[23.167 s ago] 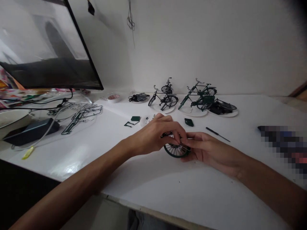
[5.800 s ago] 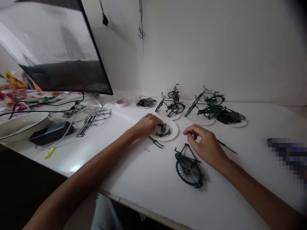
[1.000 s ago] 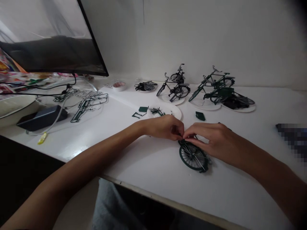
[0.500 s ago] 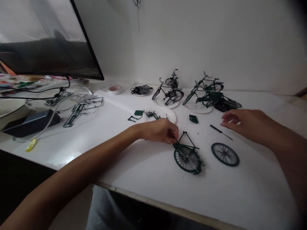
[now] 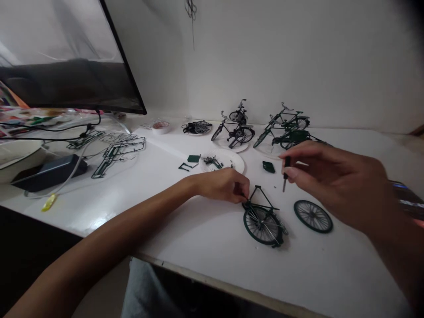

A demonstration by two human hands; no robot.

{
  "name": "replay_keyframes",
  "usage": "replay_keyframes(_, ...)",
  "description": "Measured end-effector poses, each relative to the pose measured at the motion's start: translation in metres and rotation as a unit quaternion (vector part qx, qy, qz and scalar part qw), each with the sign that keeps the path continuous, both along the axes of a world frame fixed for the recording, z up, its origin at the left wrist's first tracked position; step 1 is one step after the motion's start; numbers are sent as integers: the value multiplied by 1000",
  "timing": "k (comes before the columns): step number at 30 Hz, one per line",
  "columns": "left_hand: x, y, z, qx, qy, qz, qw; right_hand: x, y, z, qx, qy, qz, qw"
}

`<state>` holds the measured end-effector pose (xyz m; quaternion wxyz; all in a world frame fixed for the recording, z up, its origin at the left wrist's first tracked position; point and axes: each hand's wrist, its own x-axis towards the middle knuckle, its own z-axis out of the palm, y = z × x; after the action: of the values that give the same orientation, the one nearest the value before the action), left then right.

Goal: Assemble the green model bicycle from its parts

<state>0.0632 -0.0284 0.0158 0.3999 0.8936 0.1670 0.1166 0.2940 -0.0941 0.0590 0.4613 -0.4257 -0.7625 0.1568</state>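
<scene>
My left hand [image 5: 228, 185] pinches the left end of a dark green model bicycle frame [image 5: 263, 204], which lies on the white table with one spoked wheel [image 5: 261, 226] fitted to it. Above and to the right of this, my right hand [image 5: 326, 176] is closed on a small screwdriver [image 5: 286, 168], its thin tip pointing down. A loose spoked wheel [image 5: 313, 216] rests flat on the table below my right hand. Behind the frame lies a small dark green part [image 5: 268, 166].
Assembled model bicycles [image 5: 233, 132] stand along the wall. A paper plate [image 5: 236, 160] holds small parts. At left are part sprues [image 5: 115, 152], a dark box [image 5: 53, 173], cables and a monitor [image 5: 66, 57]. A phone [image 5: 406, 196] shows at the right edge.
My right hand has picked up the screwdriver from the table and moved left with it, toward the frame. My left hand keeps its pinch. The view has shifted slightly.
</scene>
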Motion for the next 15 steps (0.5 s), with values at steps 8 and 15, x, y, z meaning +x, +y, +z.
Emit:
replay_keyframes(8,2,-2,0,-6,-1,11,1000,-29,-3,-41,-89,96,24,991)
replay_keyframes(15,1,-2,-2,-17,-19,-1,1000,-32,-4,-46,-97,75,32,992)
